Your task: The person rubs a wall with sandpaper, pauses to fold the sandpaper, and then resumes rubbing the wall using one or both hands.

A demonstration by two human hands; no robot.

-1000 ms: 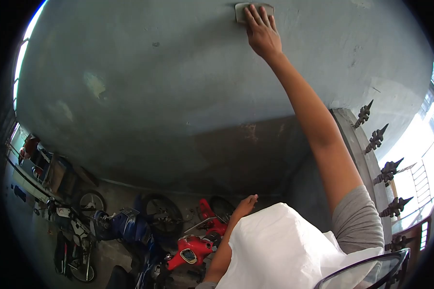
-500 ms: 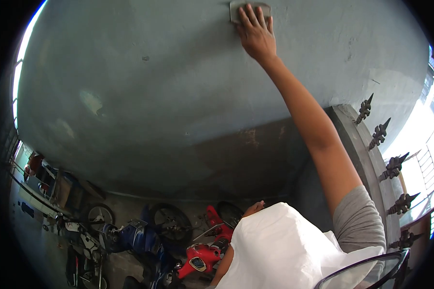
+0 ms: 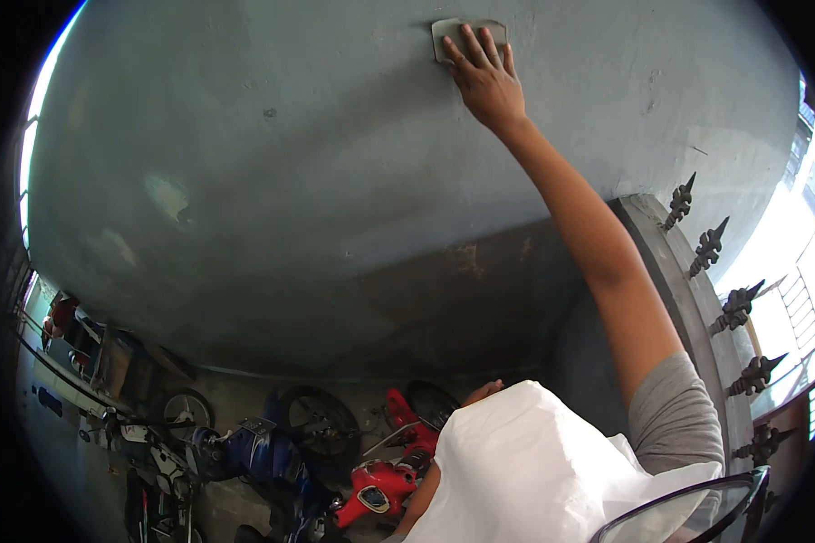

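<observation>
High on the grey wall (image 3: 335, 172), my right hand (image 3: 491, 86) presses a thin greyish-tan sheet (image 3: 445, 33) flat against the surface, fingers spread over it. The sheet looks like sandpaper, and its edges show around the fingertips. My right arm reaches up from a grey sleeve. Lower down, my left hand (image 3: 484, 392) is mostly hidden behind white cloth (image 3: 525, 462); only a little of it shows, near the foot of the wall. What it holds, if anything, cannot be seen.
Below stand a red motorbike (image 3: 385, 489), a blue one (image 3: 258, 448) and a white and black one (image 3: 163, 452). A low wall (image 3: 688, 299) with dark pointed iron spikes (image 3: 738, 308) runs along the right. Dark-rimmed glasses (image 3: 688, 511) show at the bottom right.
My right hand and the sheet under it have moved slightly down the wall. My left hand has barely moved.
</observation>
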